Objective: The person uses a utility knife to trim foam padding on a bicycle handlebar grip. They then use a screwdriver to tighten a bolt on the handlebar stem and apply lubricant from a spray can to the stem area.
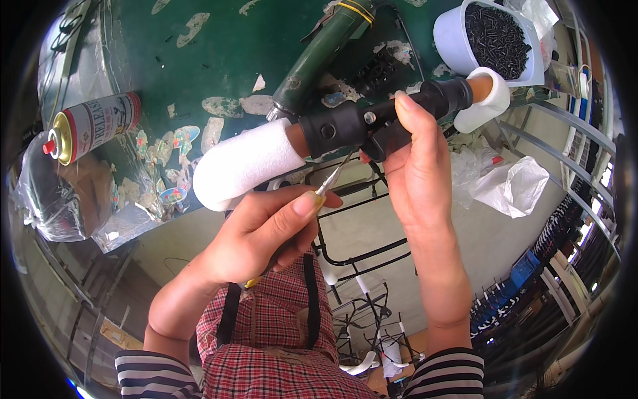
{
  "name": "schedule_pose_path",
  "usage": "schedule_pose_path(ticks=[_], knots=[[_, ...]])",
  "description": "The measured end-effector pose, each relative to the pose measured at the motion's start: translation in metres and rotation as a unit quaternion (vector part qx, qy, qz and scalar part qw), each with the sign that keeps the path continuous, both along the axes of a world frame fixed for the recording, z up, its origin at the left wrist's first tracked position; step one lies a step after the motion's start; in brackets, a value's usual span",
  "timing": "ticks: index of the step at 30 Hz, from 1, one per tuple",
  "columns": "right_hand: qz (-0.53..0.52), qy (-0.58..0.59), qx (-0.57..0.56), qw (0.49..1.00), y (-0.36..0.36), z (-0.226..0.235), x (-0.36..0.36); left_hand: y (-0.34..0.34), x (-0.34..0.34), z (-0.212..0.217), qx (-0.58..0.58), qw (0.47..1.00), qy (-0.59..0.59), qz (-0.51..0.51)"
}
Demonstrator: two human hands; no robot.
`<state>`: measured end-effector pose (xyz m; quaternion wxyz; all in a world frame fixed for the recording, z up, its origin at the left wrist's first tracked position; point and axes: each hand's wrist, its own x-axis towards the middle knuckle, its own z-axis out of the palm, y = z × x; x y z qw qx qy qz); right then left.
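Observation:
A black plastic handlebar (405, 114) with brown grips (299, 141) runs across the upper middle. White foam sleeves cover its ends, a long one (249, 163) at left and another (495, 96) at right. My right hand (422, 169) is closed on the bar, thumb over its near side and fingers partly hidden behind. My left hand (269, 229) grips a slim pointed hand tool (328, 181) with a silver shaft and a yellow handle end. Its tip points up at the underside of the bar's middle fitting; whether it touches, I cannot tell.
On the worn green tabletop (219, 50) lie a green power driver (322, 56) and a spray can (93, 126). A pale bin (452, 40) of black screws stands at far right. Plastic bags (512, 186) and metal racks flank the table. Black tubular frames (362, 259) stand below.

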<state>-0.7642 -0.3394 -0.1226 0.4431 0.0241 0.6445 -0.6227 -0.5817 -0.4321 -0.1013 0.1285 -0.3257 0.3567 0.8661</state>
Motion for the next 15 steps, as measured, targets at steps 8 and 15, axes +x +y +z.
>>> schedule_pose_path(ticks=[8, 15], knots=[[0.003, -0.002, -0.006, 1.000, 0.0001, -0.0002, -0.0009, -0.0069, -0.0022, 0.0008, -0.018, 0.997, -0.021, -0.069], [-0.004, 0.010, 0.008, 1.000, -0.0008, -0.0007, 0.0002, -0.0006, 0.0038, 0.0024, -0.083, 0.996, -0.012, -0.039]])
